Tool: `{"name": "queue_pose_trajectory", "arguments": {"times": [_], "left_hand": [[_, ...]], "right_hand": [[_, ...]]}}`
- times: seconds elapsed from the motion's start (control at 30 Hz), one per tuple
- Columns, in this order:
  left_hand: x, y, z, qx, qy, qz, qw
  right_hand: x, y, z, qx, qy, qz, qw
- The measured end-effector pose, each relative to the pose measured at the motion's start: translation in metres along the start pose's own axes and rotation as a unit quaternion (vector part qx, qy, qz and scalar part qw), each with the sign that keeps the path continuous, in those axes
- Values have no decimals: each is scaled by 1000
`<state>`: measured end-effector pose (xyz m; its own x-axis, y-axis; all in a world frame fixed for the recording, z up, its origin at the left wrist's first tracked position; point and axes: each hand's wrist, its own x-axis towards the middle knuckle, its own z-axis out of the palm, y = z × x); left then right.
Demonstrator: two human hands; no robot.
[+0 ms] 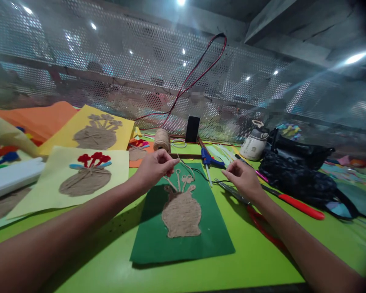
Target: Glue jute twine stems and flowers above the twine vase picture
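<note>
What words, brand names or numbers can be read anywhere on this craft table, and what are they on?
None can be read.
The white bottle shows no legible label.
The dark phone has a blank face.
The green sheet under the left hand and right hand carries only a twine vase, no writing.
Two patches behind the mesh screen are blurred out.

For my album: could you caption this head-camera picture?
Left hand pinches jute twine above a twine vase on green felt; right hand by scissors.

Partly hidden under right hand [243, 178]: scissors [232, 192]. Cut off at left edge: white box [12, 176]. Blurred behind mesh: background figures. Too thin to trace: twine [183, 163] at left hand [154, 167].
</note>
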<state>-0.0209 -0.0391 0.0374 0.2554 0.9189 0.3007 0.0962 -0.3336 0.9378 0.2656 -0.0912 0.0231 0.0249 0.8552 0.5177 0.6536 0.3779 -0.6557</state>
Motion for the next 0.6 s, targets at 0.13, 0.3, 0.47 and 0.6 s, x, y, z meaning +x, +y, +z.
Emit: {"name": "queue_pose_trajectory", "arguments": {"times": [0.13,0.3,0.47,0.6], "left_hand": [[5,-4,-10,150,-51,18,987],[4,2,-30,344,-188,125,912],[22,-8,-68,467,-146,185,852],[33,-16,-87,557,-148,169,800]], "right_hand": [[-3,7,-11,-33,-35,30,998],[-16,8,-41,-103,-45,38,993],[-50,30,-89,-169,-62,82,980],[-79,42,-107,-219,-169,77,958]]}}
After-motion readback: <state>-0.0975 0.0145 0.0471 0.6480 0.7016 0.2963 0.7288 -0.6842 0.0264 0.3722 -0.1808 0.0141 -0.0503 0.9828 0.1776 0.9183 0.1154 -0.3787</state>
